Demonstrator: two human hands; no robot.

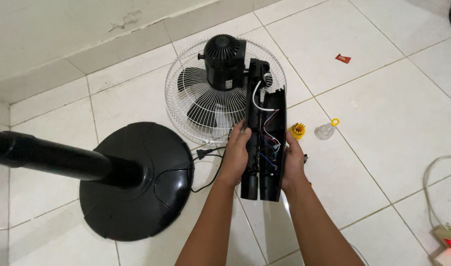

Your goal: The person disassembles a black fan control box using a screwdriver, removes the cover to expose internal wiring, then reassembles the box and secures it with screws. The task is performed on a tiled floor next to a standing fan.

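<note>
Two hands: left [237, 153], right [293, 160]. One split fan housing [265, 133] at centre, one fan head [224, 83] at twelve o'clock, one base [137, 182] at nine, one plug [201, 154], one red wrapper [342, 58] at one, one power strip [450, 242] at four.

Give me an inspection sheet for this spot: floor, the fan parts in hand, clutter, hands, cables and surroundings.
Surface: white tiled floor, grey grout lines.
Job's things: opened black fan housing, held upright over the floor, coloured wires showing inside; black motor unit on white wire fan guard lying flat; round black base with black pole.
Clutter: small yellow part, clear piece with yellow ring, red wrapper.
Hands: left hand and right hand each grip a side of the housing.
Cables: black plug and cord by the base; pale cord to a power strip with a lit red switch.
Surroundings: white wall, chipped paint.
</note>
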